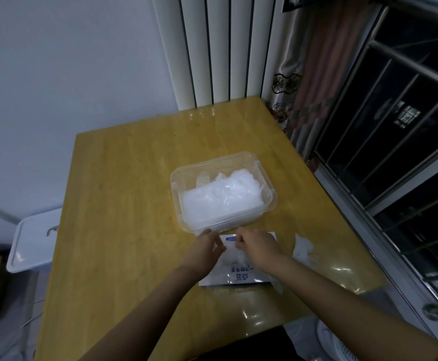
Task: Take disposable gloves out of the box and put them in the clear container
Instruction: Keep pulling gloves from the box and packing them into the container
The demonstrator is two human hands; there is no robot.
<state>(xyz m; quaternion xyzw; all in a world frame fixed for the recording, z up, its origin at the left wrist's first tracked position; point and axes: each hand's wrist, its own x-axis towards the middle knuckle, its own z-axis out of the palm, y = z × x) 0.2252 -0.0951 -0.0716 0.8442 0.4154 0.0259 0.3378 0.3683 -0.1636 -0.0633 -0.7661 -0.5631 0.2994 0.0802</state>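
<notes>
Now left hand (207, 246) and right hand (257, 246) pinch far edge of flat white blue-printed glove box (238, 276); clear rectangular plastic container (174, 183) just beyond at 12 o'clock.

Print shows on 1 item only: the glove pack (238, 280), lying flat toward the near edge of the table (124, 204), right of middle. The lettering is blue on white and upside down from where you stand. There are 2 large characters, Chinese by their look, too blurred to read. Beside them runs 1 row of smaller blue characters, also illegible. A small blue label (230, 238) sits at the pack's far edge, between your left hand (207, 247) and right hand (255, 247); its lettering is too small to read.
</notes>
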